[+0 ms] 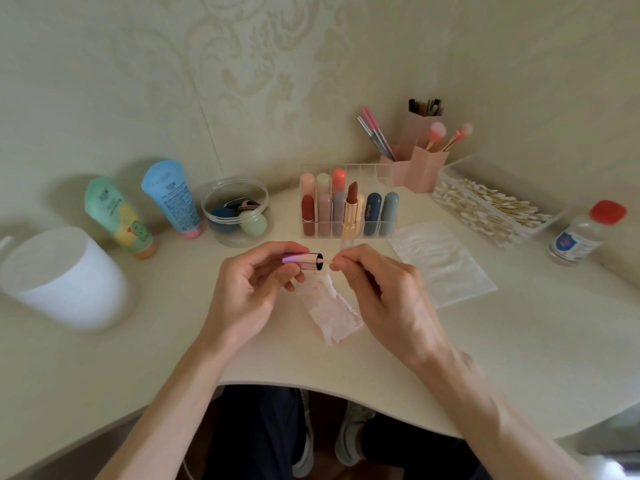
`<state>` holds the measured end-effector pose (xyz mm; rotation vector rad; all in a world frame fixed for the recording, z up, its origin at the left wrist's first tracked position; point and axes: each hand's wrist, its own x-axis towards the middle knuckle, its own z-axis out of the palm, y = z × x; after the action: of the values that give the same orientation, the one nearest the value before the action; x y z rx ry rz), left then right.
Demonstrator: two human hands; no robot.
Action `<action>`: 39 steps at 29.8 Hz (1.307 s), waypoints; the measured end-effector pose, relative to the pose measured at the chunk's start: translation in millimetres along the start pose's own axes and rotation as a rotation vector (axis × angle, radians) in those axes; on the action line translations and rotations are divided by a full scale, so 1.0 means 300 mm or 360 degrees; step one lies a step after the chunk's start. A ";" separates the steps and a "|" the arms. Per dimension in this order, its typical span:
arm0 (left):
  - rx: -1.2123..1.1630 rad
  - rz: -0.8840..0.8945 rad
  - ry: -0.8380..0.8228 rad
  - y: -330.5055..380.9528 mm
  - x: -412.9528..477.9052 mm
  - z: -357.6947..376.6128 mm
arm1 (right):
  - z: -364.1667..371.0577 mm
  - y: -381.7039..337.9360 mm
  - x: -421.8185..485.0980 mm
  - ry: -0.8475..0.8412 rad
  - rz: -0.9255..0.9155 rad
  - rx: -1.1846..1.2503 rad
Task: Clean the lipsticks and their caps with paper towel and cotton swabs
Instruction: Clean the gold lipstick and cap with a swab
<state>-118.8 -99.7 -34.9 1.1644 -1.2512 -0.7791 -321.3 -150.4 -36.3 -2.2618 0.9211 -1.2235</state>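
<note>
Cream desk [450, 358] against patterned wallpaper: the left hand [249, 289] grips a shiny pink cap [302, 260] sideways while the right hand [377, 289] pinches a cotton swab [328, 261] at its mouth. One stained paper towel [329, 311] lies below. By the look of it, the uncapped lipstick [351, 211] and a full organizer [346, 202] remain.
</note>
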 end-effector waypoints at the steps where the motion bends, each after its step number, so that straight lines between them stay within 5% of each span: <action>1: 0.0002 -0.0002 -0.0003 -0.001 0.000 -0.001 | -0.001 0.001 0.001 0.0036 0.0003 -0.0008; 17: -0.0059 -0.0055 0.0114 0.009 0.003 -0.005 | 0.001 -0.002 -0.005 -0.0051 0.0075 0.0043; 25: -0.0021 -0.0052 -0.0007 0.011 0.000 0.003 | -0.004 0.000 0.000 0.0113 0.0160 0.0001; 35: -0.0010 -0.0087 0.0010 0.017 0.005 -0.001 | -0.036 0.019 0.015 -0.0214 0.0282 0.0194; 39: -0.0004 -0.0116 0.0004 0.027 0.000 0.004 | -0.114 0.086 0.040 -0.0124 0.0375 -0.0099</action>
<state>-121.0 -97.8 -27.2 1.2142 -1.2112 -0.8324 -354.6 -178.3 -27.3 -2.1573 1.1716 -1.0100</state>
